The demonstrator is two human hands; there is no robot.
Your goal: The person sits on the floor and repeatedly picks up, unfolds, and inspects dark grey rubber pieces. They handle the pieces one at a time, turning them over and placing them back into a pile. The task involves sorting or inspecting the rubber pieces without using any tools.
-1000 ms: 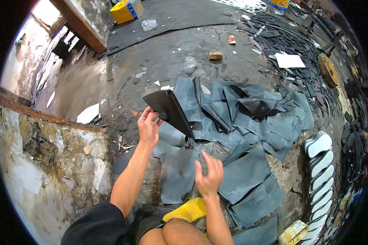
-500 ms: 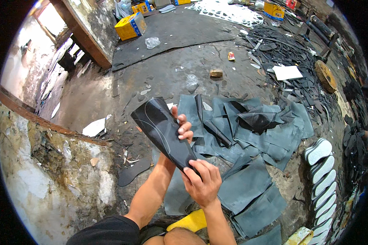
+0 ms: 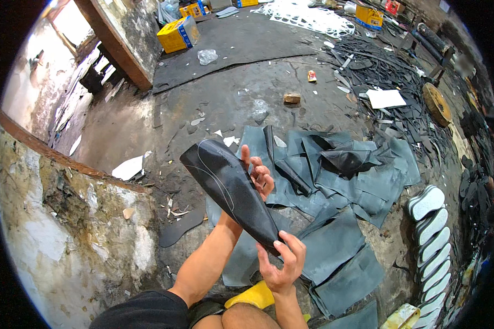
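Observation:
A glossy black sheet (image 3: 225, 181), curved along its length and marked with pale sole-shaped outlines, is held up in front of me at a slant. My left hand (image 3: 259, 174) supports it from beneath; the fingers come out past its right edge, and the palm and thumb are hidden. At the sheet's lower right end, my right hand (image 3: 285, 263) grips the corner with its fingertips. Below and to the right, several grey-green sheets (image 3: 335, 247) lie overlapping on the floor, with a crumpled black sheet (image 3: 348, 162) among them.
White sole-shaped pieces (image 3: 433, 236) stand in a row at right. Dark offcuts (image 3: 368, 66) heap at the far right beside a round wooden block (image 3: 437, 104). A brick (image 3: 292, 98) lies ahead. A stained low wall (image 3: 77, 230) borders my left; a yellow box (image 3: 178, 35) stands far left.
The black sheet has turned slightly, its lower end moving down and right. My left fingers have loosened and straightened somewhat, and my right hand has slid down to the sheet's end corner.

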